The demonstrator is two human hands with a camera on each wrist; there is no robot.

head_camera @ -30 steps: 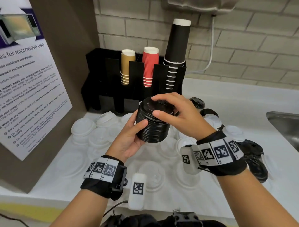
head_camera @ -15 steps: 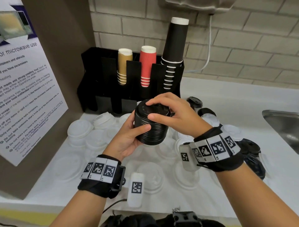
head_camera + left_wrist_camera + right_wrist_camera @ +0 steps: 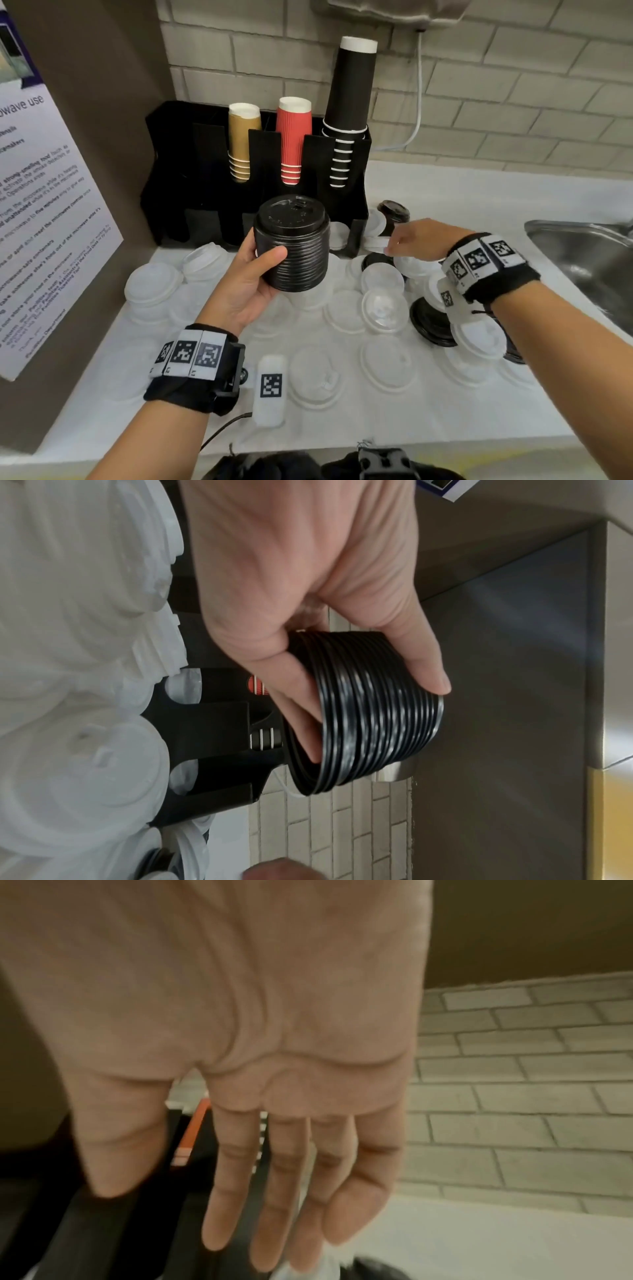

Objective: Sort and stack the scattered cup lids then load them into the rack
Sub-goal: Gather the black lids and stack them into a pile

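My left hand [image 3: 263, 263] grips a tall stack of black lids [image 3: 293, 246] upright in the air in front of the black rack [image 3: 191, 178]. In the left wrist view, thumb and fingers of that hand [image 3: 308, 610] curl round the ribbed stack [image 3: 373, 712]. My right hand [image 3: 407, 240] reaches out flat to the right of the rack, fingers straight over a white lid [image 3: 375, 244]. The right wrist view shows the fingers [image 3: 267, 1204] extended, holding nothing, tips above a white lid [image 3: 325, 1269]. White lids [image 3: 383, 308] lie scattered on the counter, with black lids [image 3: 430, 322] at the right.
The rack holds stacked gold cups [image 3: 241, 140], red cups [image 3: 294, 137] and tall black cups [image 3: 349, 102]. A steel sink [image 3: 582, 246] is at the right, a poster panel [image 3: 51, 222] at the left. A loose black lid [image 3: 394, 210] sits behind my right hand.
My right hand has left the top of the black stack and moved right, down to the lids beside the rack. My left hand alone keeps the stack, more upright.
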